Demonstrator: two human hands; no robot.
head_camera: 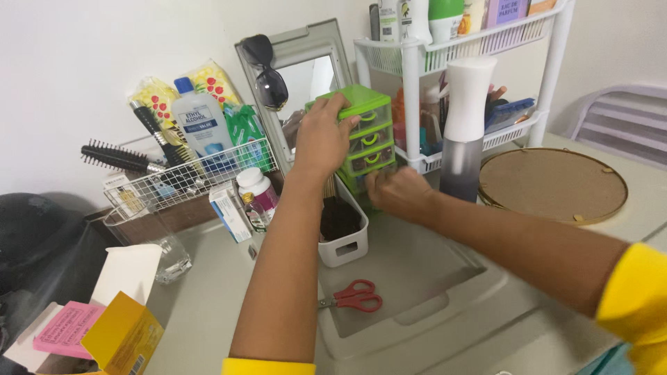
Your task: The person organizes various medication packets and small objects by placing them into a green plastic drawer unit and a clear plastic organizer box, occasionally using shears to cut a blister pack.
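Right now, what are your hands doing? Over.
Left hand gripping top of green mini drawer unit. Right hand at its base. White bin close alongside.

Right hand (401,194) fingers hidden behind green drawer unit (367,136); bottom drawer blocked; top shelf bottles (445,14) cut off.

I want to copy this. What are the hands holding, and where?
Left hand grips the green mini drawer unit by its top; right hand is at its base.

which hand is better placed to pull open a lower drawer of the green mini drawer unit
Probably the right hand: it sits low at the front of the green mini drawer unit, beside the bottom drawers. The left hand rests on the unit's top, seemingly steadying it.
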